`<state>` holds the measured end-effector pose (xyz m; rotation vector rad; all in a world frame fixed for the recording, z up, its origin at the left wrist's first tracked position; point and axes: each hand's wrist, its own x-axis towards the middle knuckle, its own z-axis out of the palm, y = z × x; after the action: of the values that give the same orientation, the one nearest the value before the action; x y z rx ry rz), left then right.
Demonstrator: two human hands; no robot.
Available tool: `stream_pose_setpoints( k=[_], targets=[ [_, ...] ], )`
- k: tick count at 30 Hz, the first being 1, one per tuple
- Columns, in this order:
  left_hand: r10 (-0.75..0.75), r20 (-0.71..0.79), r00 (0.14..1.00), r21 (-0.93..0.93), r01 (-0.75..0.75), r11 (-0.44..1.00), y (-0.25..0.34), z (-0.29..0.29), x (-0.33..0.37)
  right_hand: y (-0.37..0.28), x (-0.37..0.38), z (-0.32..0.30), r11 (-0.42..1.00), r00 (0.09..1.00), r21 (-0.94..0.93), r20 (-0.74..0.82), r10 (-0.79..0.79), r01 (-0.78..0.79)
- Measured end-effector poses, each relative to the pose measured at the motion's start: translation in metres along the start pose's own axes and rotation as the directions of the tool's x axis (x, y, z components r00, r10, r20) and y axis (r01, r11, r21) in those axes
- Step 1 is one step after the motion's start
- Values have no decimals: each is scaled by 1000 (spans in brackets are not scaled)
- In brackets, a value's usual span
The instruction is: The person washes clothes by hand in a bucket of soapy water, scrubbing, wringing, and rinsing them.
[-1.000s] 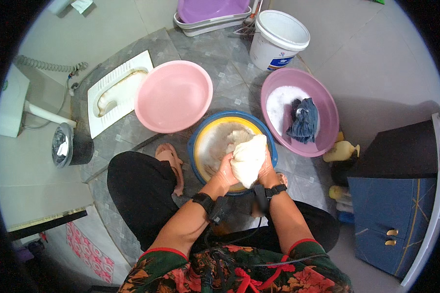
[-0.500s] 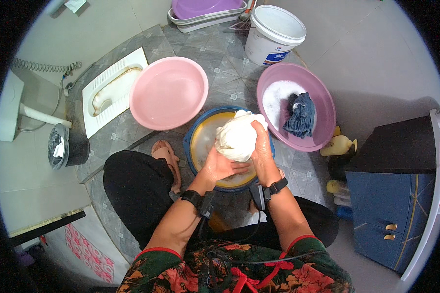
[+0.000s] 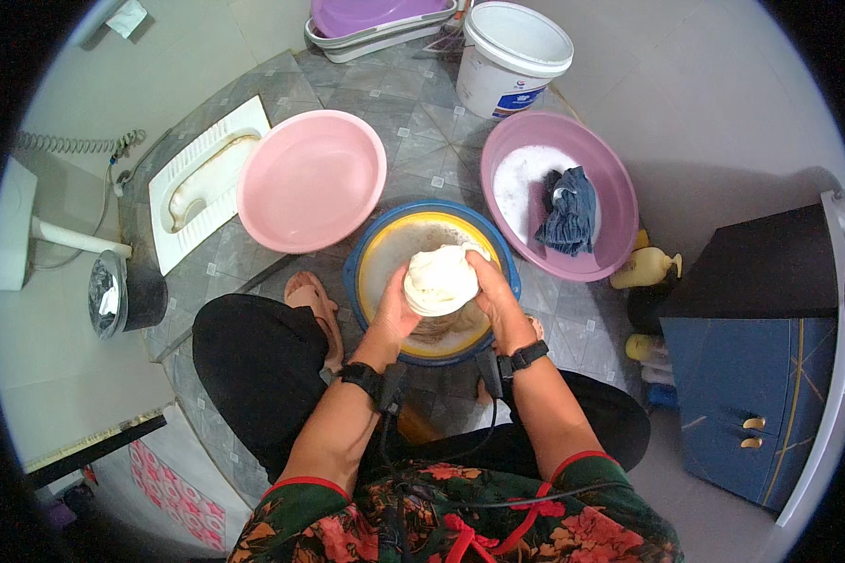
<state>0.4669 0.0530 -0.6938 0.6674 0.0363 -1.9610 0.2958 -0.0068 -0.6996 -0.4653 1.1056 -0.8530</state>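
Note:
A cream-white cloth (image 3: 441,283), bunched into a wet, rounded wad, is held between both my hands. My left hand (image 3: 400,308) is cupped round its left side, and my right hand (image 3: 490,289) grips the right side with the thumb towards the top. Directly beneath is a basin (image 3: 353,281) with a blue rim and yellow inner ring, holding cloudy, greyish water. The wad hides part of that water, and the fingers under the cloth are mostly out of sight.
A pink basin (image 3: 310,183) stands ahead on the left, beside a squat toilet (image 3: 171,230). To the right, dark blue denim (image 3: 571,220) lies among suds in a purple basin (image 3: 618,183). Farther off is a white bucket (image 3: 497,83); a blue cabinet (image 3: 732,403) flanks me on the right.
The cloth has been gathered into a smaller, more compact wad and sits slightly lower. My left fingers, spread beneath it before, now curl round its side.

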Motion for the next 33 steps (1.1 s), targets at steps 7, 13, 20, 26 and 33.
stream_pose_setpoints(
  k=[7,13,20,26,33],
  targets=[
    [-115,75,991,391,77,917,18,8,-8,9,-5,-12,978,986,184,149,70,-97],
    [11,21,1000,304,-17,952,11,13,-3,-4,-21,-14,925,912,348,409,-6,-150],
    [16,-68,998,194,-2,981,12,8,4,-18,-36,-11,866,836,443,546,-57,-230],
    [57,-63,996,100,-51,994,10,12,6,-27,-37,-4,867,821,456,561,-104,-201],
    [14,93,996,234,-36,971,5,17,9,-18,-20,-4,871,935,442,352,53,-216]
  ],
)
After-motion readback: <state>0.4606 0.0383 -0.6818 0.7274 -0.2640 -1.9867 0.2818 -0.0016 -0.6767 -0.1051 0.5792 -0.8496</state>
